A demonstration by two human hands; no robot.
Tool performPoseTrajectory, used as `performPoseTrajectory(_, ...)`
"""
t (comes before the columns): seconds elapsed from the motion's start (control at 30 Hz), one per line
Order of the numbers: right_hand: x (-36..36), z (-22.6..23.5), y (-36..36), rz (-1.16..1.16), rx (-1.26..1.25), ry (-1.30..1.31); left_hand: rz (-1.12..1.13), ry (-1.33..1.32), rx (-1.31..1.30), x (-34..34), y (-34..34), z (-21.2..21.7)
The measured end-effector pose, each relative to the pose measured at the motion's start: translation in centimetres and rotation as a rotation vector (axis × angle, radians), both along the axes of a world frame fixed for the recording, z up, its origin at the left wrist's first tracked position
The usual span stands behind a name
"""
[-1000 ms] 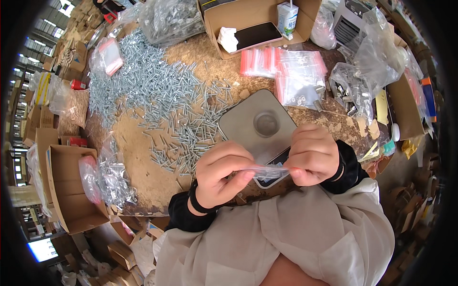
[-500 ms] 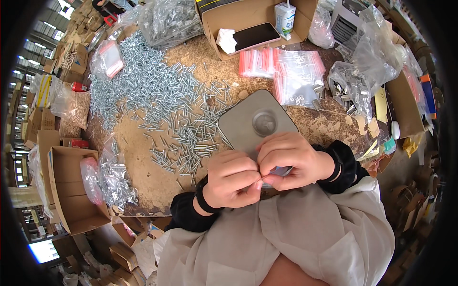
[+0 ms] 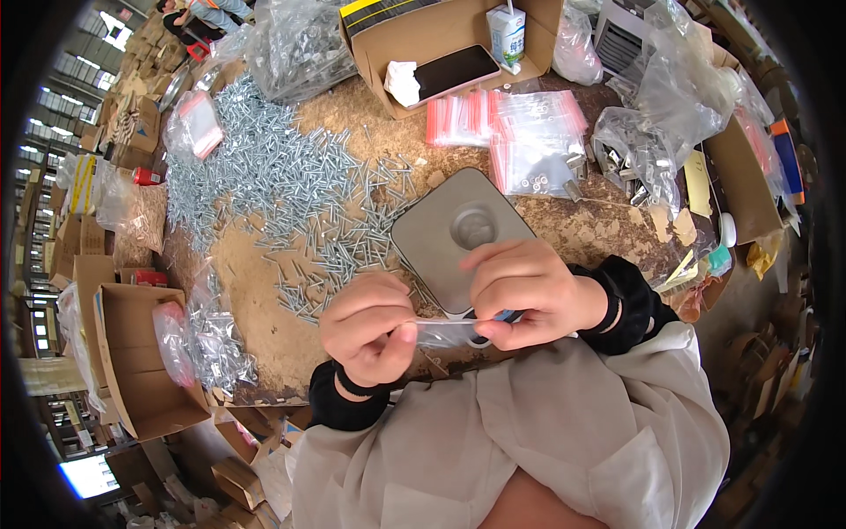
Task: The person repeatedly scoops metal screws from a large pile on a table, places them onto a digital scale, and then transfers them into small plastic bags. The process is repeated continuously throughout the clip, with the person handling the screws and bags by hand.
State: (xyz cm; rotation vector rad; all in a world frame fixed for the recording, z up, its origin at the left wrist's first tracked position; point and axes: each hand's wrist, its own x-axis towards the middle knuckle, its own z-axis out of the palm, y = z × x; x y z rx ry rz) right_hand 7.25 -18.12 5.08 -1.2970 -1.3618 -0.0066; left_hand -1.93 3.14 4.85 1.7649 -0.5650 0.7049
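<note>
A small clear plastic bag (image 3: 446, 335) is stretched between my hands, its top edge drawn into a straight line. My left hand (image 3: 370, 328) pinches one end of that edge between thumb and fingers. The other end is pinched by my right hand (image 3: 527, 291), with a bit of something blue showing under its fingers. Just beyond the hands lies a grey rounded-square tray (image 3: 432, 231) with a round recess, its near edge partly covered by my right hand. Loose silver screws (image 3: 339, 251) spread over the table left of the tray. What the bag contains, if anything, I cannot make out.
Flat zip bags with red edges (image 3: 538, 132) lie beyond the tray. A cardboard box (image 3: 374, 62) at the back holds a phone (image 3: 458, 70) and a drink carton (image 3: 507, 35). Bagged metal parts (image 3: 639, 163) sit at right. An open carton (image 3: 145, 361) stands at left.
My left hand has moved left, away from my right, so the bag's edge is now pulled taut between them. Before, the fingertips of both hands met. The whole view has shifted slightly.
</note>
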Motion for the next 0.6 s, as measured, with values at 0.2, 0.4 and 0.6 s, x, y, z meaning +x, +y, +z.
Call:
performPoseTrajectory(0.2,0.0,0.3,-0.5,0.019,0.019,-0.002,0.099,-0.049,-0.118,-0.9,0.8,0.4)
performPoseTrajectory(0.4,0.4,-0.2,-1.7,-0.168,0.079,0.073,0.859,-0.083,-0.676,-6.3,9.1,2.5)
performPoseTrajectory(0.6,0.4,0.2,-1.3,-0.147,0.008,-0.092,1.251,0.039,-0.366,-13.9,21.3,1.6)
